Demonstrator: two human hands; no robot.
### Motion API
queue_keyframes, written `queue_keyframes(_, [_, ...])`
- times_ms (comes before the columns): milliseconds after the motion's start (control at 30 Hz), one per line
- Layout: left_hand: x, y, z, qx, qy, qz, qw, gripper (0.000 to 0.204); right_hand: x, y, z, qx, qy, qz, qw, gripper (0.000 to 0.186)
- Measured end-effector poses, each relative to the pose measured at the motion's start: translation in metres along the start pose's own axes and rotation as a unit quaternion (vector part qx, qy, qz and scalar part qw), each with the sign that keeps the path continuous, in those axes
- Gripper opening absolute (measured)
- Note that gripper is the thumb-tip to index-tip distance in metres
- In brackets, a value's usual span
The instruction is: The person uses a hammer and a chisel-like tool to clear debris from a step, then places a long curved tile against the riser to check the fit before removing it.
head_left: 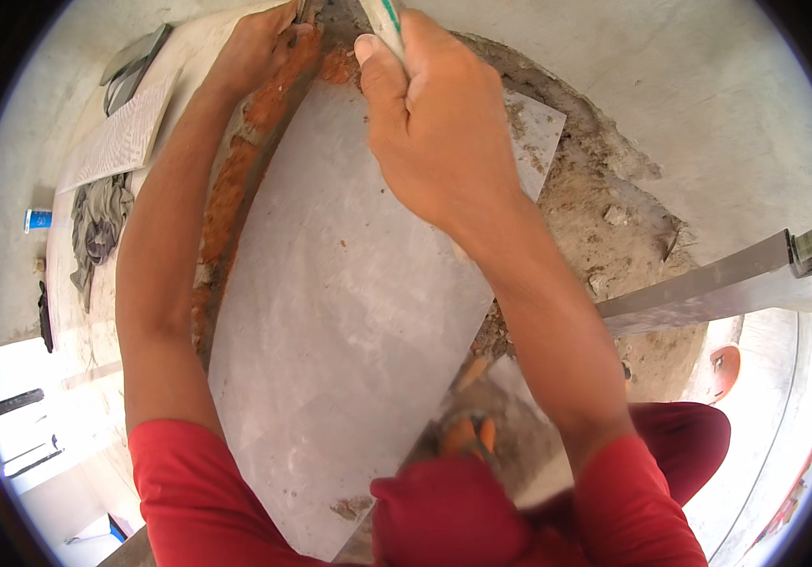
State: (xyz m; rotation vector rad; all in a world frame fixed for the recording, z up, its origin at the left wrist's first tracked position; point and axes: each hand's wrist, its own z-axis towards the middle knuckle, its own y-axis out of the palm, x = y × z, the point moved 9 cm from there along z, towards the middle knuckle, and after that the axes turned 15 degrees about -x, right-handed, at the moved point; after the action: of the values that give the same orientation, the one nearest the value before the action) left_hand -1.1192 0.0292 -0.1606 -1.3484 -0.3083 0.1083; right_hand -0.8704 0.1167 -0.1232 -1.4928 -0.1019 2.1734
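At the far end of the work area, my right hand [444,123] is closed around a whitish handle with a green stripe [383,21]. The other end of that tool runs out of the picture. My left hand [264,47] is closed beside it on the exposed brick edge [231,180], around a thin dark piece [306,11] mostly cut off by the top rim; its kind cannot be made out. Below both hands lies a large smooth grey slab [330,283], dusted with small crumbs. Its left side runs along the rough orange brickwork.
Broken mortar and rubble [604,208] line the slab's right side below the plastered wall [690,104]. A long flat metal bar [708,288] juts in from the right. On the left ledge lie a ridged light panel [120,134], a crumpled grey cloth [99,222] and a blue container [37,219].
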Motion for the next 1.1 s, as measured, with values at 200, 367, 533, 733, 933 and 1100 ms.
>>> queue_keyframes(200, [0.003, 0.011, 0.007, 0.011, 0.002, 0.013, 1.000, 0.032, 0.027, -0.003, -0.001, -0.004, 0.042, 0.014, 0.999, 0.020])
queue_keyframes(367, [-0.003, 0.002, -0.006, 0.019, 0.041, 0.067, 0.997, 0.014, -0.015, -0.021, 0.000, 0.037, 0.056, 0.007, 0.998, 0.021])
queue_keyframes(533, [0.009, 0.007, 0.006, 0.024, 0.042, -0.008, 0.999, 0.013, 0.024, -0.004, 0.003, 0.018, 0.022, -0.036, 0.999, 0.023])
queue_keyframes(733, [0.000, 0.003, 0.006, 0.010, 0.009, 0.024, 1.000, 0.019, -0.021, -0.019, -0.002, 0.124, -0.153, -0.033, 0.980, 0.022])
queue_keyframes(933, [-0.011, 0.009, 0.005, -0.030, -0.046, 0.003, 0.998, 0.021, -0.006, -0.011, 0.017, 0.026, -0.032, -0.067, 0.997, 0.021])
queue_keyframes(1100, [-0.009, 0.010, 0.009, -0.004, -0.001, -0.023, 1.000, 0.019, 0.014, -0.001, 0.012, 0.089, -0.069, -0.010, 0.994, 0.024])
